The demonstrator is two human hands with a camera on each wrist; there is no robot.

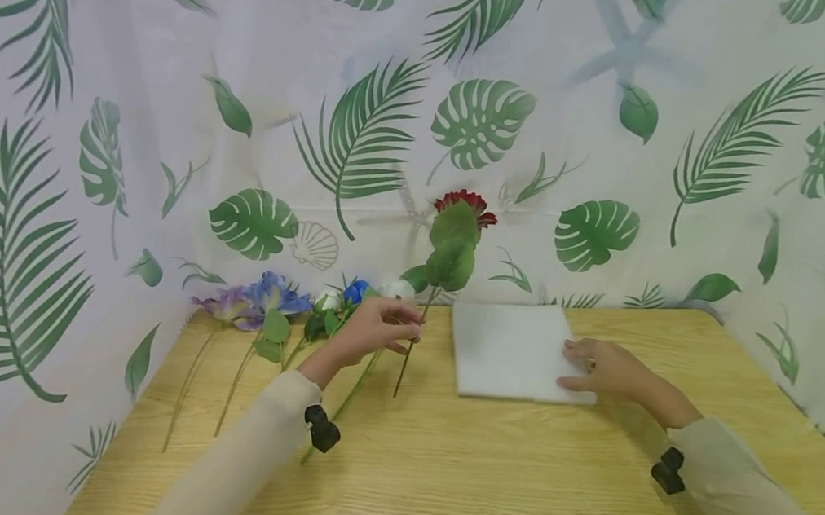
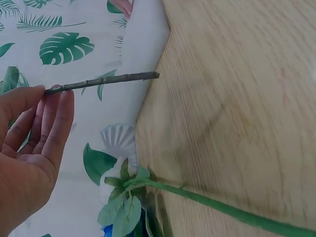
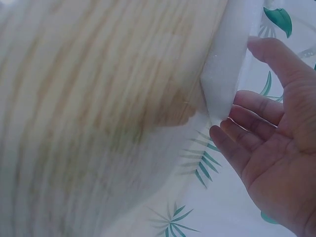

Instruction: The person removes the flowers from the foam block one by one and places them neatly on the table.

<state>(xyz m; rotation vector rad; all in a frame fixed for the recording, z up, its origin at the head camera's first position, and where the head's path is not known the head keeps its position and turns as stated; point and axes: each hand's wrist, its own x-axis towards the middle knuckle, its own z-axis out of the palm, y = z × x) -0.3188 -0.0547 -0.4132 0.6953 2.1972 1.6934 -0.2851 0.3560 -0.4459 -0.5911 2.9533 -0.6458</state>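
Observation:
My left hand [image 1: 376, 332] pinches the thin dark stem of a red flower [image 1: 471, 200], which stands upright with its green leaves above the fingers. In the left wrist view the bare lower end of the stem [image 2: 118, 79] sticks out past the fingertips, above the table. A flat white foam block [image 1: 510, 352] lies at the back of the table, right of the flower. My right hand [image 1: 612, 369] touches its right edge, thumb and fingers spread apart. Close up, the right hand's fingertips [image 3: 222, 133] rest along the side of the block.
Several artificial flowers lie at the left of the table: a purple flower [image 1: 231, 305], a blue-violet one [image 1: 278, 295], a white rose [image 1: 328, 299] and a blue rose [image 1: 355, 291]. A leaf-patterned curtain [image 1: 374, 25] hangs behind the wooden table [image 1: 452, 474].

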